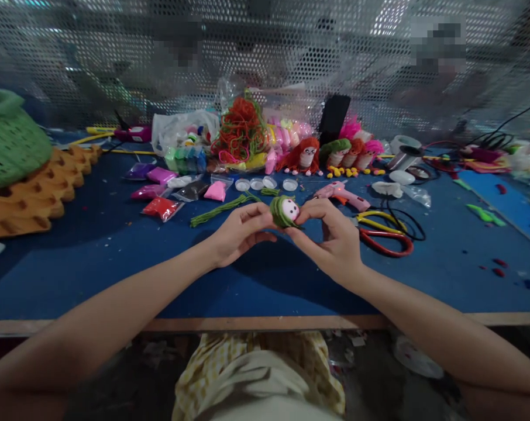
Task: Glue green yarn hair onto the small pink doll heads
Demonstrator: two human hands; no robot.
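Observation:
Between my two hands, above the blue tabletop, is a small doll head (pixel 291 209) with a pale face, dark eyes and green yarn hair (pixel 279 213). My left hand (pixel 244 233) pinches the hair side with thumb and fingers. On the face side, my right hand (pixel 330 240) grips it with thumb and forefinger. A bundle of green yarn strands (pixel 219 211) lies just beyond my left hand. Past my right hand rest a pink glue gun (pixel 341 194) and scissors (pixel 390 242) with red and yellow handles.
Finished yarn dolls (pixel 309 155) stand at the back beside a tangle of orange yarn (pixel 241 130). Several small bags of coloured clay (pixel 162 207) lie left of centre, near white round lids (pixel 290 185). A green basket (pixel 10 140) and orange egg tray (pixel 41 193) occupy the far left.

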